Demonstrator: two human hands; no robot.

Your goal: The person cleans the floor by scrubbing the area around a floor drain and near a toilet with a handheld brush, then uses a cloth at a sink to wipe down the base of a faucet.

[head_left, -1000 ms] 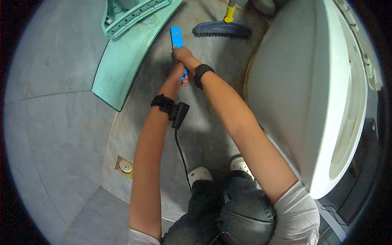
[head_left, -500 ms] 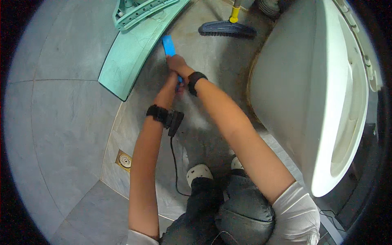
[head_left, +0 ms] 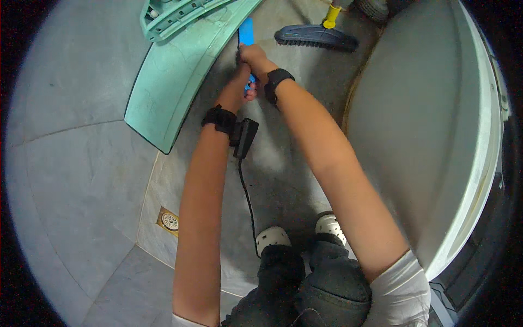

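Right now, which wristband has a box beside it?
The left wrist's black band: a cabled black box adjoins it; the right wrist's band shows none.

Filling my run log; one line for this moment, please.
left hand: grips flat blue tool | right hand: grips it farther forward | nearby: teal panel, dark floor brush

Tool (head_left: 247, 32) between panel (head_left: 169, 82) and broom (head_left: 316, 38), drain (head_left: 170, 221) left

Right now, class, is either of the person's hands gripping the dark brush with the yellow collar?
No: the left hand and right hand both grip the blue tool, while the dark brush sits apart to their right.
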